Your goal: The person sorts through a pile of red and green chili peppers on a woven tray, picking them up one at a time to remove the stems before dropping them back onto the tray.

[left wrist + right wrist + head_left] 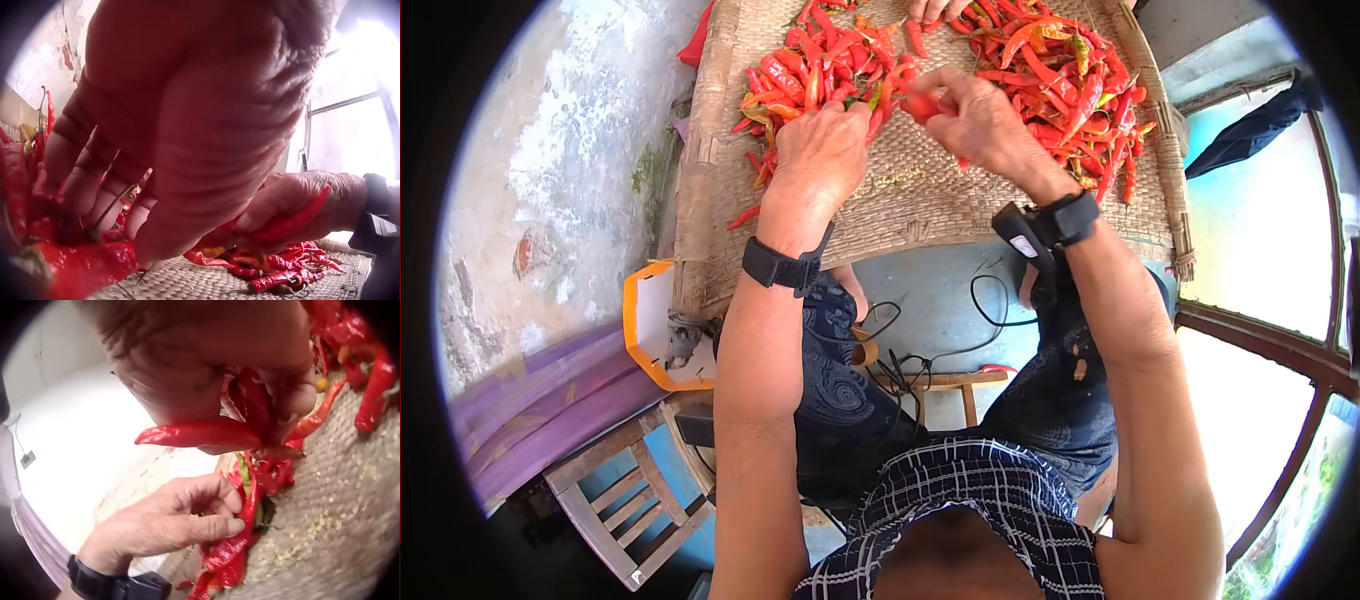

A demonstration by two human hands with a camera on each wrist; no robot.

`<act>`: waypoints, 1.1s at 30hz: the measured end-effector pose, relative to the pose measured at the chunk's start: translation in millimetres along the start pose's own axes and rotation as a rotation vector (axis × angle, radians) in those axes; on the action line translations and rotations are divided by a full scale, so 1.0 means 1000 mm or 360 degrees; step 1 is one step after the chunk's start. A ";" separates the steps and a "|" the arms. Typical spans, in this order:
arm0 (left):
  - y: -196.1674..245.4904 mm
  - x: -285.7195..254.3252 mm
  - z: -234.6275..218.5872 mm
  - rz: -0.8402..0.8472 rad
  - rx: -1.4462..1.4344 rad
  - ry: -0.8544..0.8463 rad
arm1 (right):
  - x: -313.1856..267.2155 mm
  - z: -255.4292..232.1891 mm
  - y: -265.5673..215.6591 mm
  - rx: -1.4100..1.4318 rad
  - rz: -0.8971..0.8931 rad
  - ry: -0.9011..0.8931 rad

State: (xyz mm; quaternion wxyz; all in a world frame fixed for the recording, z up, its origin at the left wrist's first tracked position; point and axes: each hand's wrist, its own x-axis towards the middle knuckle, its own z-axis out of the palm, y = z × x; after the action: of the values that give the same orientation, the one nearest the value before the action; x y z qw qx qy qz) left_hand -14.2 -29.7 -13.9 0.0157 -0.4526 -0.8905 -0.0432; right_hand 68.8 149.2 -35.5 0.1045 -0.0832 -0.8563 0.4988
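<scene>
Red chili peppers lie in two heaps on a woven bamboo tray [920, 215]. My left hand [825, 150] is at the near edge of the left heap [800, 75], its fingers reaching down among the peppers. In the right wrist view, that hand's thumb [225, 527] touches a red pepper [251, 515]. My right hand [985, 125], between the heaps, grips red chili peppers [194, 434]; one sticks out lengthwise from its curled fingers. The right heap [1090, 110] lies just beyond this hand.
Another person's hand [935, 10] shows at the tray's far edge. Pale seeds [312, 534] are scattered on the weave. Black cables [910, 365] and a wooden stool [965, 385] are below, between the legs. A wall [570, 150] stands on the left and a window [1270, 220] on the right.
</scene>
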 end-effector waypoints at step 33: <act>0.029 0.017 0.020 0.0198 -0.0001 -0.0089 | -0.049 -0.154 0.016 0.0254 -0.0068 0.0878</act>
State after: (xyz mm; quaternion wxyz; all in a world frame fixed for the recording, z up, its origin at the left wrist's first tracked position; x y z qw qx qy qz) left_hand -0.3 2.8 -30.9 -0.0067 -0.5080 -0.8608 -0.0297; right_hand 156.6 274.0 19.8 0.3501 -0.1893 -0.7552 0.5208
